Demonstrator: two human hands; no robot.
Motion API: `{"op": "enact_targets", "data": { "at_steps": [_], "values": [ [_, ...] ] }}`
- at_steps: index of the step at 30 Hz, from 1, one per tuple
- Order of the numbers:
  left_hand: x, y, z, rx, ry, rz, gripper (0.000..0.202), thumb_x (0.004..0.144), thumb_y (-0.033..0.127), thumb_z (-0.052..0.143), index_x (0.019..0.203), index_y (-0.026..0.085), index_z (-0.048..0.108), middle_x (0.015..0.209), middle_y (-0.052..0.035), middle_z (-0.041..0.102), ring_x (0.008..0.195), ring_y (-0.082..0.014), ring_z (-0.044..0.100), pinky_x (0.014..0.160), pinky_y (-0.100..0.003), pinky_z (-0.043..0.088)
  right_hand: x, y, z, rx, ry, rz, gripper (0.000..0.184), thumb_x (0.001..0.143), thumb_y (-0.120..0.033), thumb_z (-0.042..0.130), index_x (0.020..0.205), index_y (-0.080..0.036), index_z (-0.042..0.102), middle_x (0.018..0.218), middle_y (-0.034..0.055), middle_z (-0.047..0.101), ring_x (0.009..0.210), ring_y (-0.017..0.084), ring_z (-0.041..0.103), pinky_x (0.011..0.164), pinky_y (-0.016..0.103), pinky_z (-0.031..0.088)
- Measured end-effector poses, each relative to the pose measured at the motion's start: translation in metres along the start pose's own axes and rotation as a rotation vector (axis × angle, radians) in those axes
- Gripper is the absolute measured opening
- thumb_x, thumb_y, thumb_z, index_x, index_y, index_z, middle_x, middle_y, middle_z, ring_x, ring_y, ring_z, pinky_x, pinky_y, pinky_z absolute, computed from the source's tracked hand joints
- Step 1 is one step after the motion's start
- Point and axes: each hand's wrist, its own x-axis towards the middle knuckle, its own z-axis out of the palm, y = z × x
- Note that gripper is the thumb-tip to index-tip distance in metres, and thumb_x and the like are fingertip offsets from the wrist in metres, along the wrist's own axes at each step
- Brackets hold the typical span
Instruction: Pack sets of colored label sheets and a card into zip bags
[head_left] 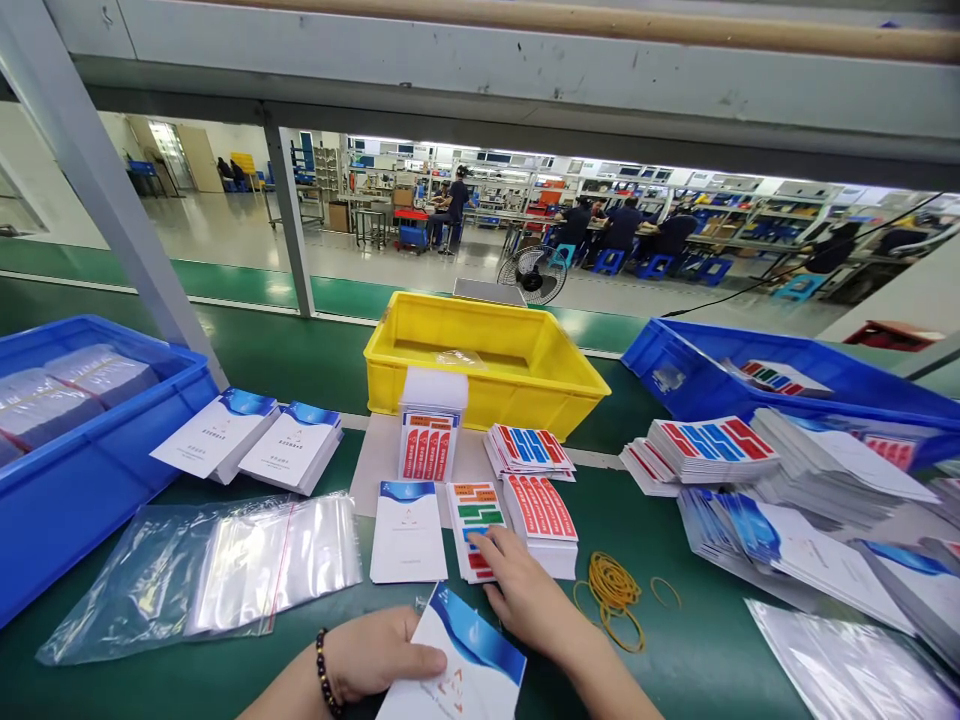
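Observation:
My left hand [386,650], a beaded bracelet at its wrist, grips a white booklet [469,650] with a blue wave band, thumb on top. The fingers of my right hand [517,585] lie extended on a stack of multicoloured sticker sheets [474,500]; whether they pinch a sheet does not show. To its left rests a pile of white-and-blue booklets [409,535]. Red label sheets [544,510] are piled just right of the stickers. Behind stand red-and-blue sheets [529,448] and a stack of clear sleeves [433,390] with red labels in front.
Yellow rubber bands [611,590] lie right of my right hand. Clear zip bags [277,560] lie on the left. A yellow bin [487,375] stands behind, between a left blue bin [97,480] and a right blue bin [675,385]. More booklets [817,560] cover the right side.

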Motion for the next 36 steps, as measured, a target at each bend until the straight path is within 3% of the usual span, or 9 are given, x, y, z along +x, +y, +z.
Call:
{"op": "enact_targets", "data": {
  "at_steps": [7,14,16,19,22,24,28,32,36],
  "values": [
    [0.005,-0.004,0.001,-0.036,0.030,-0.022,0.051,0.059,0.053,0.069,0.082,0.008,0.069,0.080,-0.0132,0.069,0.078,-0.0238,0.064,0.079,-0.034,0.044,0.004,-0.001,-0.010,0.081,0.022,-0.047,0.021,0.082,-0.011,0.041,0.088,-0.016,0.061,0.084,0.0082,0.057,0.079,0.019,0.055,0.071,0.033,0.050],
    [0.019,-0.008,0.003,-0.340,0.251,0.085,0.041,0.065,0.041,0.069,0.083,0.005,0.066,0.082,-0.0170,0.070,0.080,-0.0267,0.065,0.081,-0.037,0.045,-0.001,-0.005,-0.025,0.139,0.559,-0.135,0.023,0.087,-0.013,0.040,0.101,-0.017,0.059,0.089,0.0101,0.062,0.083,0.020,0.059,0.072,0.034,0.051],
    [0.023,-0.007,0.002,-0.449,0.299,0.115,0.039,0.072,0.041,0.063,0.089,0.006,0.065,0.087,-0.0169,0.070,0.086,-0.0273,0.064,0.085,-0.039,0.044,-0.006,-0.024,-0.029,0.120,0.531,-0.238,0.026,0.085,-0.010,0.042,0.104,-0.018,0.058,0.089,0.0103,0.062,0.081,0.020,0.059,0.069,0.034,0.050],
    [0.026,-0.003,0.001,-0.577,0.271,0.128,0.045,0.079,0.047,0.051,0.101,0.009,0.060,0.093,-0.0146,0.069,0.093,-0.0265,0.062,0.087,-0.040,0.044,-0.013,-0.057,-0.027,0.083,0.315,-0.447,0.022,0.084,-0.012,0.042,0.095,-0.017,0.060,0.077,0.0086,0.063,0.068,0.019,0.057,0.060,0.032,0.047],
    [0.027,0.001,0.003,-0.576,0.291,0.138,0.037,0.079,0.036,0.057,0.101,0.006,0.058,0.092,-0.0148,0.069,0.093,-0.0263,0.063,0.088,-0.039,0.044,-0.014,-0.065,-0.024,0.115,0.215,-0.537,0.023,0.088,-0.022,0.037,0.088,-0.016,0.060,0.070,0.0072,0.062,0.063,0.018,0.055,0.056,0.031,0.045],
    [0.026,0.004,0.006,-0.550,0.345,0.126,0.031,0.077,0.025,0.060,0.099,0.004,0.058,0.088,-0.0156,0.070,0.088,-0.0267,0.065,0.086,-0.039,0.046,-0.013,-0.047,-0.027,0.135,0.289,-0.443,0.024,0.089,-0.021,0.036,0.094,-0.015,0.058,0.078,0.0085,0.063,0.072,0.019,0.057,0.064,0.032,0.046],
    [0.022,0.011,0.011,-0.549,0.433,-0.003,0.030,0.079,0.024,0.058,0.101,0.005,0.053,0.084,-0.0154,0.070,0.080,-0.0267,0.067,0.078,-0.039,0.050,-0.010,0.017,-0.039,-0.046,0.484,0.012,0.020,0.087,-0.022,0.041,0.094,-0.018,0.059,0.087,0.0099,0.061,0.082,0.022,0.056,0.072,0.037,0.044],
    [0.020,0.017,0.012,-0.564,0.429,-0.038,0.033,0.077,0.026,0.061,0.101,0.006,0.051,0.084,-0.0150,0.071,0.079,-0.0272,0.067,0.074,-0.037,0.051,-0.009,0.057,-0.040,-0.173,0.302,0.171,0.021,0.078,-0.027,0.053,0.097,-0.019,0.057,0.099,0.0101,0.058,0.091,0.026,0.052,0.074,0.038,0.042],
    [0.019,0.016,0.009,-0.583,0.405,-0.054,0.033,0.077,0.028,0.061,0.100,0.006,0.052,0.083,-0.0152,0.071,0.079,-0.0270,0.067,0.074,-0.037,0.051,-0.008,0.061,-0.041,-0.171,0.182,0.163,0.013,0.078,-0.020,0.053,0.090,-0.019,0.056,0.094,0.0082,0.059,0.085,0.023,0.053,0.072,0.035,0.041]
  ]
}}
